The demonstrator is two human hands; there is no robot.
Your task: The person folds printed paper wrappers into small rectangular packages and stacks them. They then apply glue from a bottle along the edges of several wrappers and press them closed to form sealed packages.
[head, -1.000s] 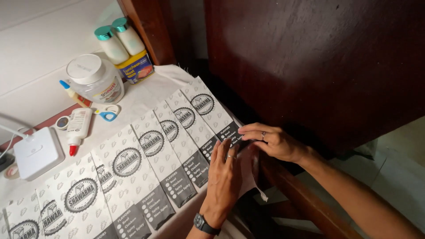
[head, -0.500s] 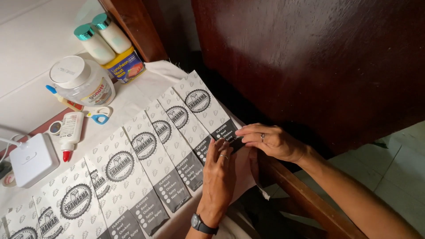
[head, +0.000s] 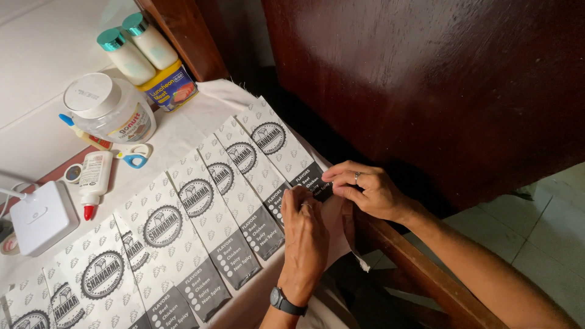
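Several long white paper sleeves with a round black emblem and a dark lower band lie overlapped in a diagonal row on a white cloth. My right hand, with a ring, pinches the dark lower end of the rightmost sleeve at the table's corner. My left hand, with a dark wristwatch, rests palm down next to it, fingertips on the bottom of the neighbouring sleeve. The sleeve ends under both hands are partly hidden.
At the back left stand a clear jar with a white lid, two white bottles with teal caps and a yellow tin. A glue bottle with red tip, small blue-handled scissors and a white box lie left. Dark wooden panel rises right.
Both hands have stayed at the lower end of the rightmost sleeves, fingers shifting slightly. The view has drifted a little; the sleeves have not moved.
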